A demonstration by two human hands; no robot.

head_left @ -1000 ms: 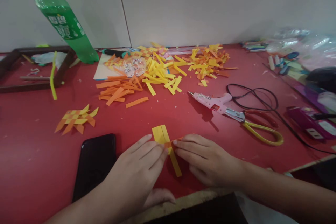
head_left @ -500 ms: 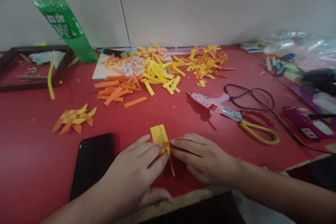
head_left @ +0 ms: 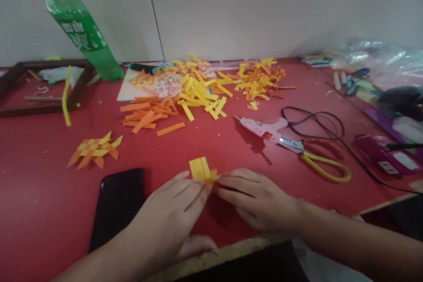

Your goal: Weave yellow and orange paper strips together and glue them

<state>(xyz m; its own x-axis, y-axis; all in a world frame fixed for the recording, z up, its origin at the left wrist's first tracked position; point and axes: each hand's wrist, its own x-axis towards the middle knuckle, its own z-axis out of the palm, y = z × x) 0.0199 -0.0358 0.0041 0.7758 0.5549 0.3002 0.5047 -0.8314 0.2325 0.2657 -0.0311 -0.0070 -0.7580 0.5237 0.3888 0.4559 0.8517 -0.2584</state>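
Note:
Yellow paper strips (head_left: pixel 199 168) lie side by side on the red table, just beyond my fingertips. My left hand (head_left: pixel 175 205) presses its fingers down on their near ends, with the thumb sticking out below. An orange paper strip (head_left: pixel 224 175) crosses them, mostly hidden by fingers. My right hand (head_left: pixel 256 198) pinches its right end. One yellow strip between the two hands is blurred and folded up over the orange one. To the left lie a woven orange-and-yellow paper fish (head_left: pixel 94 150) and a black phone (head_left: pixel 119 205), close to my left wrist.
Piles of orange strips (head_left: pixel 147 115) and yellow strips (head_left: pixel 195 89) lie towards the wall, beside paper scraps (head_left: pixel 259 79). A pink glue gun (head_left: pixel 264 128) and scissors (head_left: pixel 325 167) are on the right. A green bottle (head_left: pixel 81 35) leans over a dark frame (head_left: pixel 33 110).
The yellow strip end that pointed towards me between my hands is now folded up and away over the orange strip. Both hands stay nearly in place.

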